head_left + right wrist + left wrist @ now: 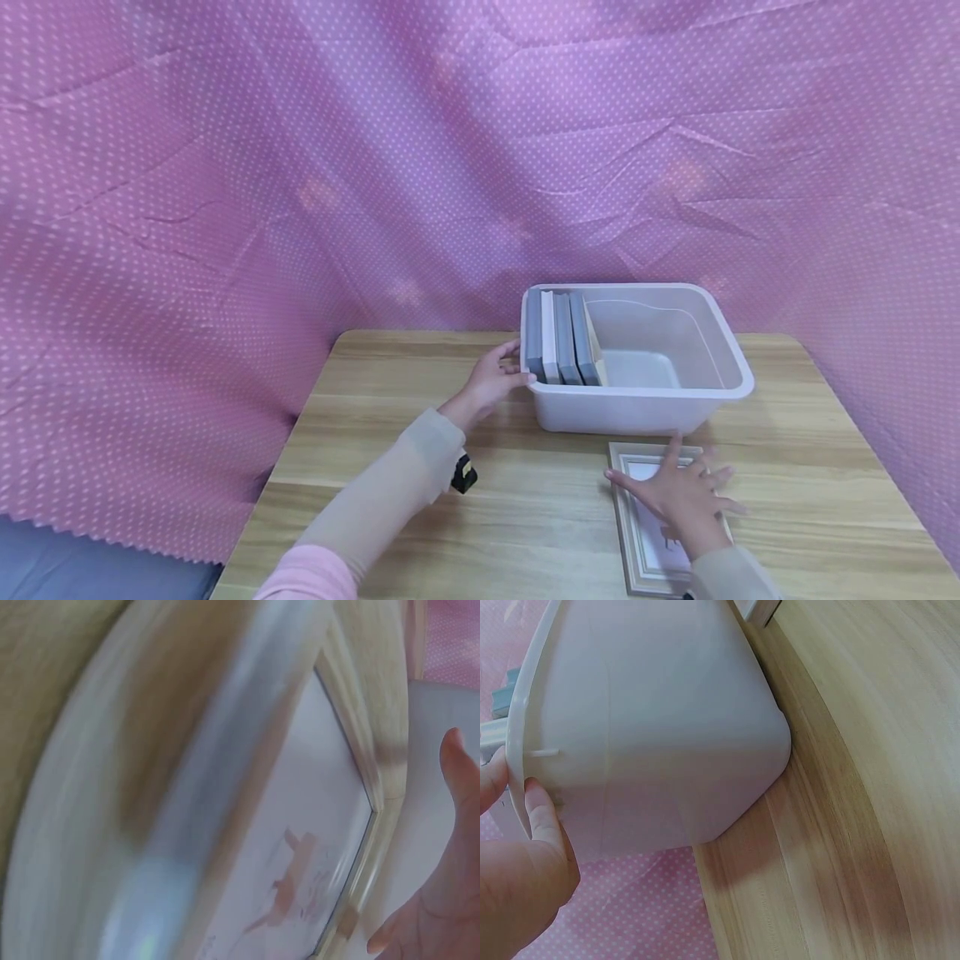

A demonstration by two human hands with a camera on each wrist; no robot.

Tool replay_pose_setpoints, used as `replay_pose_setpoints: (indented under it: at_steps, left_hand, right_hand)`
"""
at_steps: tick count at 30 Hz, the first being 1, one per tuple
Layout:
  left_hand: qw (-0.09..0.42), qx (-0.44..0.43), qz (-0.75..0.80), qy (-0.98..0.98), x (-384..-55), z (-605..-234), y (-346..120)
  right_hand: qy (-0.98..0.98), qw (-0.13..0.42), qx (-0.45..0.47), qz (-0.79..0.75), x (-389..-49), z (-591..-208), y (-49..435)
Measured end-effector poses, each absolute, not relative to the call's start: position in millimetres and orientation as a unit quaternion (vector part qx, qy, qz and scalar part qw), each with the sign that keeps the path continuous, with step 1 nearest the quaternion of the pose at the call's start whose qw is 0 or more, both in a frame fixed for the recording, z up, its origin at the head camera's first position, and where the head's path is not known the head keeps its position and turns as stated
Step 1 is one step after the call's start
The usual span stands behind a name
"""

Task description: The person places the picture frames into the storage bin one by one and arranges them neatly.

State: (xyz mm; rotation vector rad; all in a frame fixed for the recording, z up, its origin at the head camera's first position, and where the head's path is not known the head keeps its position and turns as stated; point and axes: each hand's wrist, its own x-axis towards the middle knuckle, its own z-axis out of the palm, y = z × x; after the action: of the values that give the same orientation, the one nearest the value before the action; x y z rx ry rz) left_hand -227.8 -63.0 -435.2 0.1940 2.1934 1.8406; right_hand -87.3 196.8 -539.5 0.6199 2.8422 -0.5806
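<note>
A pale plastic bin stands at the back right of the table. My left hand pinches its left rim between thumb and fingers; the left wrist view shows the hand on the rim of the bin. Several flat grey and white slabs, frames or books, stand upright along the bin's left end. In front of the bin a light picture frame lies face up. My right hand, fingers spread, is over it, partly covering it; contact is unclear. A small drawing shows in the frame.
The wooden table carries the bin and the frame. A pink dotted cloth hangs behind and along both sides. The bin's right part shows its bare floor.
</note>
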Motion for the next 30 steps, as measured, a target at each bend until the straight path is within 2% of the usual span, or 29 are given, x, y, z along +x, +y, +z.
replay_pose_setpoints:
  at_steps: [12, 18, 25, 30]
  left_hand:
    - [0.153, 0.06, 0.641, 0.75, -230, -436, -64]
    - [0.152, 0.066, 0.634, 0.755, -219, -414, -63]
    - [0.139, 0.069, 0.642, 0.75, -230, -436, -62]
    - [0.142, 0.064, 0.643, 0.75, -232, -437, -61]
  right_hand:
    - [0.945, 0.101, 0.232, -0.207, -96, -547, 196]
    - [0.941, 0.103, 0.246, -0.208, -100, -545, 194]
    - [0.938, 0.106, 0.251, -0.214, -103, -545, 193]
    - [0.933, 0.119, 0.259, -0.218, -108, -544, 194]
